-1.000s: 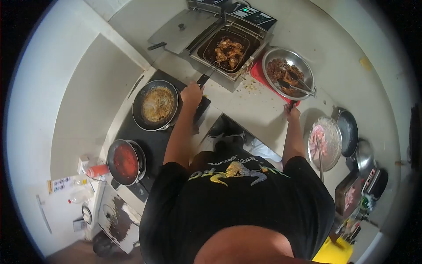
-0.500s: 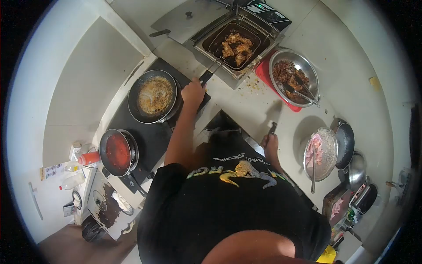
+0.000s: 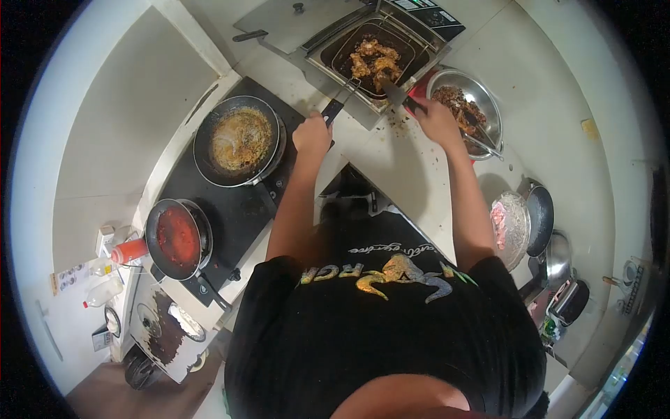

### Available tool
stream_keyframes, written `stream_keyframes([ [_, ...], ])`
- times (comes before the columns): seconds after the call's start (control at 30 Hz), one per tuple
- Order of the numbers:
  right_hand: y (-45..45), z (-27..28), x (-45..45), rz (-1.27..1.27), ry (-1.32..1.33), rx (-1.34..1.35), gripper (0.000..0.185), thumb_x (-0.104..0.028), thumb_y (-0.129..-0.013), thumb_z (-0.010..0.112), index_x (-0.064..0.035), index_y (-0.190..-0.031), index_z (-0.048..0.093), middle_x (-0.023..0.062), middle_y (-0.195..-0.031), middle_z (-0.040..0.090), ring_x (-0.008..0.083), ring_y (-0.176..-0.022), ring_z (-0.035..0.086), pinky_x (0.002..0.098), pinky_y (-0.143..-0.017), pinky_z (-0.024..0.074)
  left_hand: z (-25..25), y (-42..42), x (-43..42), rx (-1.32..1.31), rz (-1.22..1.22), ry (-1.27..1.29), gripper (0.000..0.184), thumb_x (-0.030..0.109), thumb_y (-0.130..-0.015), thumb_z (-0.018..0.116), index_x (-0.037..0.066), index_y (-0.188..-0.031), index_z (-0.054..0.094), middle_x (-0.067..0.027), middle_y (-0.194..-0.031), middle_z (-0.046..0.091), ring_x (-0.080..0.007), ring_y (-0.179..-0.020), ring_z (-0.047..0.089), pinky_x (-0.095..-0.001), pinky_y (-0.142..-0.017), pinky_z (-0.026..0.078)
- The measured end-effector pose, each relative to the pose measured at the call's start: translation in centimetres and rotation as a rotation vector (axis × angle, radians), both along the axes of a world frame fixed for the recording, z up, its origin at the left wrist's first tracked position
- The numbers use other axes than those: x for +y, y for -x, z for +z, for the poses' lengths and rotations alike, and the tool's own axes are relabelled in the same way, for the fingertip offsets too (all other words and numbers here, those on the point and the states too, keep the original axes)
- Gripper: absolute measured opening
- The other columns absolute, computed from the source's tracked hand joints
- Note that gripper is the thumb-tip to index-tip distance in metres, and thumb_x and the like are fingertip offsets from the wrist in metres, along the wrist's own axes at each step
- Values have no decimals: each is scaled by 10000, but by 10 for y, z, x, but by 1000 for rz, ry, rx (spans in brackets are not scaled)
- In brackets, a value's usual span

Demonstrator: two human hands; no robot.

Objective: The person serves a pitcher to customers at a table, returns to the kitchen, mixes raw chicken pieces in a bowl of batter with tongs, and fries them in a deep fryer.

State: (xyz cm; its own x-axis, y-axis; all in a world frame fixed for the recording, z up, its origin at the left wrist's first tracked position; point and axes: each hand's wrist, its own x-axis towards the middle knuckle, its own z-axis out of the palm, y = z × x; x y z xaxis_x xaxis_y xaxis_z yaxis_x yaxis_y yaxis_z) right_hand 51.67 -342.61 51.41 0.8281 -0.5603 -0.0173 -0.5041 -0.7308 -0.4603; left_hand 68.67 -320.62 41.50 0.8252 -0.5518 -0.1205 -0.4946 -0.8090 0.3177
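Observation:
My left hand (image 3: pixel 313 136) is closed round the black handle (image 3: pixel 333 110) of the fryer basket, which sits in the deep fryer (image 3: pixel 324 59) at the top of the view. Browned fried pieces (image 3: pixel 377 59), apparently battered meat, lie in the basket. My right hand (image 3: pixel 440 126) grips the dark handle of a knife (image 3: pixel 395 94). Its blade points up and left over the fryer's front edge, with the tip at the nearest fried piece; whether they touch I cannot tell. A steel bowl (image 3: pixel 492 98) with dark fried bits and tongs (image 3: pixel 481 143) stands just right of this hand.
On the black cooktop (image 3: pixel 230 209) at left are a pan with browned, crumb-like residue (image 3: pixel 241 140) and a pan of red sauce (image 3: pixel 180 237). To the right stand a bowl of flour and pink meat (image 3: pixel 513 223) and a dark pan (image 3: pixel 541 216). Crumbs (image 3: pixel 398 129) lie before the fryer.
My right hand has moved up and forward with the knife, from low over the counter to the fryer's front edge. My left hand has stayed on the basket handle. The view has shifted slightly.

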Motion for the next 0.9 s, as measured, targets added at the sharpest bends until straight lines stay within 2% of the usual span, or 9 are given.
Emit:
stream_keyframes([
  [0.13, -44, 11, -7, 76, 191, 224, 356, -212, -813, 523, -11, -1066, 671, 238, -1011, 660, 396, -970, 633, 459, -869, 495, 2, 2, -1, 19, 9, -19, 390, 376, -863, 636, 24, -1012, 553, -173, -915, 694, -349, -863, 686, -437, -750, 552],
  [0.23, -67, 3, -13, 11, 205, 263, 324, -198, -780, 546, -8, -1002, 687, 237, -998, 665, 393, -958, 644, 464, -848, 508, 8, 4, -2, 40, 17, -32, 389, 372, -863, 636, 25, -1019, 554, -176, -929, 692, -349, -880, 683, -437, -762, 550],
  [0.37, -87, 26, -11, 4, 128, 434, 303, -161, -741, 554, 5, -949, 698, 226, -1045, 662, 379, -971, 648, 447, -823, 523, 4, 3, -2, 23, 1, -36, 399, 378, -863, 635, 23, -1026, 552, -178, -943, 690, -350, -890, 681, -438, -765, 549],
  [0.47, -101, 19, -28, 65, 168, 352, 290, -173, -773, 532, 57, -848, 692, 289, -952, 644, 401, -925, 646, 452, -812, 510, -1, 3, -2, 0, -6, -25, 407, 387, -862, 634, 22, -1023, 553, -180, -941, 689, -351, -885, 682, -436, -761, 550],
  [0.6, -114, 27, -32, 109, 187, 391, 289, -158, -771, 531, 67, -859, 691, 280, -951, 649, 401, -893, 652, 435, -792, 519, -5, 4, -1, -7, -14, 9, 406, 395, -861, 634, 23, -1006, 561, -184, -940, 686, -360, -874, 679, -444, -757, 547],
  [0.7, -125, 3, -48, 140, 170, 545, 302, -153, -763, 549, -4, -978, 699, 221, -1095, 645, 346, -1011, 640, 418, -812, 526, -4, 6, 1, -19, -44, 30, 403, 398, -861, 634, 21, -986, 570, -185, -933, 684, -368, -864, 676, -451, -752, 544],
  [0.77, -125, -23, -59, 296, 307, 609, 304, -155, -778, 556, 4, -997, 695, 207, -1125, 643, 341, -1030, 638, 420, -822, 527, -3, 5, 1, -37, -58, 42, 401, 400, -860, 634, 20, -974, 574, -186, -927, 683, -373, -856, 675, -455, -749, 542],
  [0.83, -116, -33, -62, 201, 275, 576, 306, -155, -791, 562, 6, -1017, 692, 195, -1149, 641, 339, -1041, 639, 426, -833, 528, 0, 5, 1, -36, -68, 47, 402, 399, -860, 633, 16, -967, 576, -184, -913, 683, -371, -847, 675, -454, -747, 542],
  [0.9, -100, -9, -23, -140, 74, 433, 307, -151, -802, 566, 3, -1037, 689, 186, -1167, 639, 338, -1046, 641, 438, -845, 527, 2, 9, -1, -42, -73, 44, 402, 399, -861, 633, 15, -964, 577, -183, -900, 684, -367, -838, 677, -453, -742, 542],
])
